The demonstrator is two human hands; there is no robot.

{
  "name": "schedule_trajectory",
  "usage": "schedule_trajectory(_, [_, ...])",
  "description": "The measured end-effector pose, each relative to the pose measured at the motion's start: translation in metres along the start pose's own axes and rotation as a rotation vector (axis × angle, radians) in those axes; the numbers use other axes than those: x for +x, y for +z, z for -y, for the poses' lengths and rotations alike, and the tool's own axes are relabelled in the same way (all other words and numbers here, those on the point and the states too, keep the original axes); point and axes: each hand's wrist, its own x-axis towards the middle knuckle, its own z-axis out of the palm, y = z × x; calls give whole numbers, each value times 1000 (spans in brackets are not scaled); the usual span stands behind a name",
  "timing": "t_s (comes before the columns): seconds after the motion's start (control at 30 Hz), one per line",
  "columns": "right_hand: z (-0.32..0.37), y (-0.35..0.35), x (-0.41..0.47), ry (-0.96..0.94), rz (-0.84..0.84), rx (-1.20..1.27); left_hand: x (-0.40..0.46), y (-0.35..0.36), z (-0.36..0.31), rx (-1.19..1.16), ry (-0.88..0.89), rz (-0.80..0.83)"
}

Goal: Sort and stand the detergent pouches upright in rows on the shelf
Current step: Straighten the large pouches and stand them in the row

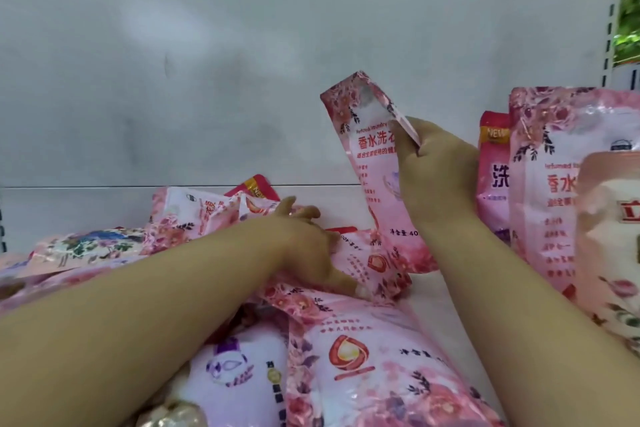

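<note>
The right hand (438,170) grips a pink rose-printed plastic detergent pouch (375,177) by its upper right edge, thumb and fingers curled round it; its long axis stands nearly upright, top tipped slightly left, and its foot meets the white shelf board (346,198). The row of standing pink pouches (550,184) lies just to its right, so the right hand looks best placed to carry it there. The left hand (308,236) rests with loosely spread fingers on the heap of flat-lying pouches (346,357).
</note>
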Motion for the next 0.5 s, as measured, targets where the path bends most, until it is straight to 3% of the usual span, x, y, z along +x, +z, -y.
schedule_trajectory(0.23, [-6,-6,1,-24,-18,-66,-4,-3,-2,-18,-1,4])
schedule_trajectory(0.37, [-8,-6,0,-25,-12,-36,-4,-5,2,-8,48,-110])
schedule_trajectory(0.5, [-6,-10,3,-75,-114,-2,-3,-10,1,-137,12,-207])
